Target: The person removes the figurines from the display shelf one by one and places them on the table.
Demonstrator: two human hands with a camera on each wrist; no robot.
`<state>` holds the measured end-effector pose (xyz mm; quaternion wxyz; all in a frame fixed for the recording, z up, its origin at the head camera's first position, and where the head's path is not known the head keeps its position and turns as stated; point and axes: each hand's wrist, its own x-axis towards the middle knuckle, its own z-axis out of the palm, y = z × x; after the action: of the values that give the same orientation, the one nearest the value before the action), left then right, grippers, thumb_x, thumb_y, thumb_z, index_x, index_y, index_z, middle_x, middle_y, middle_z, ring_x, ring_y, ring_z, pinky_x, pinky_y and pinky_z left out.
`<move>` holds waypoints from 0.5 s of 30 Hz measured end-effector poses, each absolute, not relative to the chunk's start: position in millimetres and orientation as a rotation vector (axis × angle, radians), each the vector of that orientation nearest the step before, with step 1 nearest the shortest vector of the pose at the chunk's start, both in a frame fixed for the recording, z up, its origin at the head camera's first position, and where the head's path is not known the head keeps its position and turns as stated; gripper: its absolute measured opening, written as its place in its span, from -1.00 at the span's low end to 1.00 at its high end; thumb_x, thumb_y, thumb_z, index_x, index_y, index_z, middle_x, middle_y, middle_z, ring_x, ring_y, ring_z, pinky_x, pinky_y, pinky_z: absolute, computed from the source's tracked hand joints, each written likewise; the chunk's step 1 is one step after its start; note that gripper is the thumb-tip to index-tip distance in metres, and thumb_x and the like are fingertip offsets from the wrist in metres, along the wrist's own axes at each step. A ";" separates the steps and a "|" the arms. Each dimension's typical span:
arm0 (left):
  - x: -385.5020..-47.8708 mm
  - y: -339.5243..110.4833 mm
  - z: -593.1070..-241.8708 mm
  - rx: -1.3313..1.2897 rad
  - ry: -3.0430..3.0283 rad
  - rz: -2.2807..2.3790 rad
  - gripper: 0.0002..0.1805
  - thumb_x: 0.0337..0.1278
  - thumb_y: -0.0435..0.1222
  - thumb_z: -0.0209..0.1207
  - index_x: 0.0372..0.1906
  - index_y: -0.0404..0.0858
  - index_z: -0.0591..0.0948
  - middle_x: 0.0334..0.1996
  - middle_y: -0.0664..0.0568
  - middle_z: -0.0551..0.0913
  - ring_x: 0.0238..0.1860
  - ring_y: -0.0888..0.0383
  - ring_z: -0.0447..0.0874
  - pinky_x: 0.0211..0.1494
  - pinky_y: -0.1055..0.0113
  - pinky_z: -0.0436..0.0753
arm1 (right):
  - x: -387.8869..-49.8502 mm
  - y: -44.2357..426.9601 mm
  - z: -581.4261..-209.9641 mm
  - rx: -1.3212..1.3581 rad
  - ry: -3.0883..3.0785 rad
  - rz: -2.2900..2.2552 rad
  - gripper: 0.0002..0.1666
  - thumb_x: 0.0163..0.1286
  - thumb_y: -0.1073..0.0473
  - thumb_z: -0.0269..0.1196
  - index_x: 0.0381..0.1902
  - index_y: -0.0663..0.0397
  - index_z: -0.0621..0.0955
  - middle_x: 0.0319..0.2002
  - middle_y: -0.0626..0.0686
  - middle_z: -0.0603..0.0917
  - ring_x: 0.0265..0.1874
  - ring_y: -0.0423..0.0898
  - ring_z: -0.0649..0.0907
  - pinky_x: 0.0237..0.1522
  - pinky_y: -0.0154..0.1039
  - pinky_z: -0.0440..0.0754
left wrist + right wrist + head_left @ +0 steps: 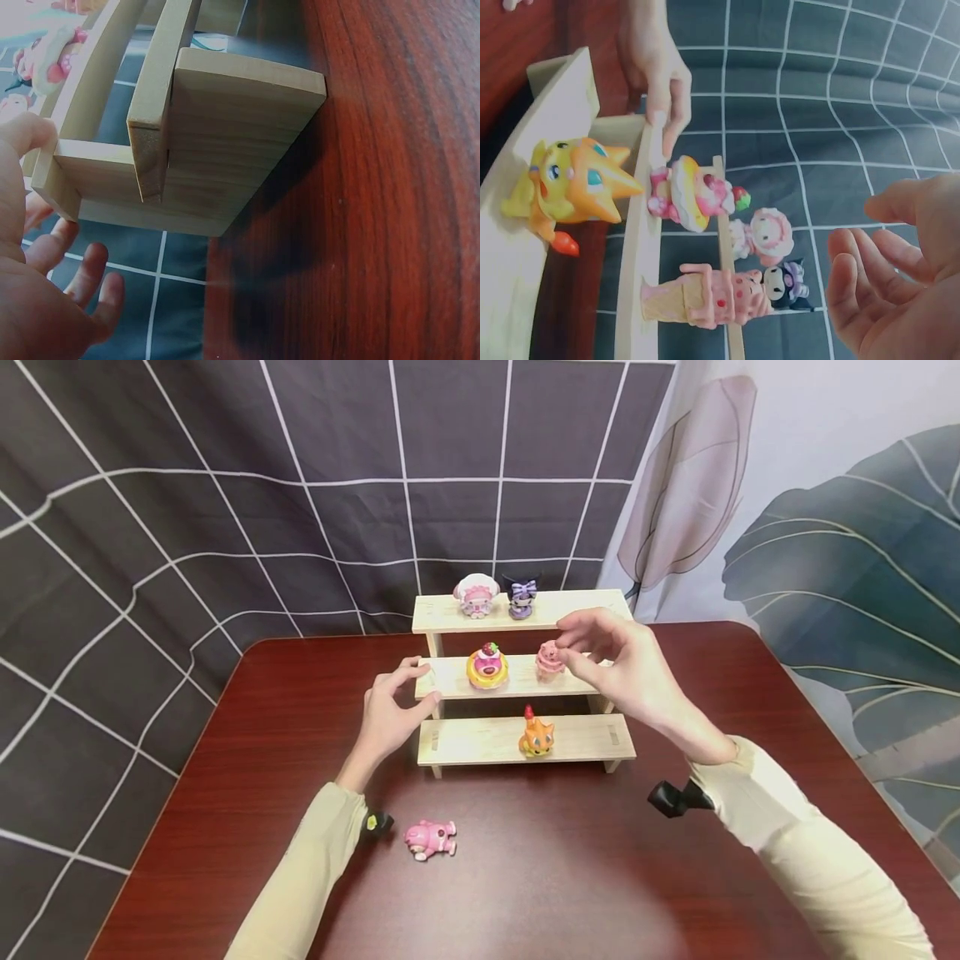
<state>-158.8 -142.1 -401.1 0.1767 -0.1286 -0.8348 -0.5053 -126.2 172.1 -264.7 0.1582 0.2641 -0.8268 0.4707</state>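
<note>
My left hand (390,710) holds the left end of the middle step of a three-tier wooden display stand (480,743), its thumb and fingers to either side of the board's end. Beside the pink ice-cream-cone figurine (712,295) on that step, my right hand (626,668) hovers with loosely bent fingers; in the right wrist view a gap parts the two. A pink figurine in a yellow ring (487,668) stands left of the cone. The top step bears a white-and-pink figurine (477,597) and a black-and-purple one (521,597). An orange-and-yellow figurine (537,737) sits on the lowest step.
A pink figurine (431,840) lies on its side on the dark red wooden table (562,877), near my left sleeve. Behind the stand hangs a dark cloth with a white grid (345,435). A leaf-patterned curtain (840,552) is at the right.
</note>
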 end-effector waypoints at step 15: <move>-159.4 -142.3 -400.9 -0.372 -2.354 -1.426 -0.53 0.02 -0.27 0.46 0.11 -0.19 0.71 0.23 0.00 0.61 0.06 -0.08 0.50 0.09 -0.08 0.47 | -157.9 180.5 -254.0 0.666 -2.390 1.382 -0.62 0.28 0.43 0.33 0.06 0.32 0.60 -0.22 0.18 0.70 -0.30 -0.26 0.67 -0.31 -0.42 0.58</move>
<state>-159.4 -142.3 -400.9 0.1812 -0.1317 -0.8336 -0.5049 -157.9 180.5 -254.0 0.1500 0.2320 -0.8320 0.4812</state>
